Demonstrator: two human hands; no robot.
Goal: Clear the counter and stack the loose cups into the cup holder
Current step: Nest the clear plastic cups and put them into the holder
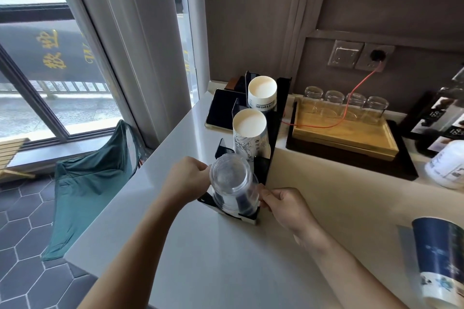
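Both hands, left hand (187, 178) and right hand (283, 204), grip the clear cups (232, 183), seating them upside down in the near slot of the black holder (263, 170). Next, I'd guess, comes the blue cup (438, 258), near right on the counter (200, 258).

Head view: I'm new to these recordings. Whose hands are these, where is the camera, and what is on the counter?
There is no machine here: a person wears a wide-angle camera on the head, looking down at their own bare hands. The left hand and right hand grip a stack of clear cups, upside down, in the nearest slot of a black cup holder on the white counter. Two slots behind hold paper cups, also upside down. A loose blue cup stands at the right. Further back are a wooden tray with glasses and a tablet.
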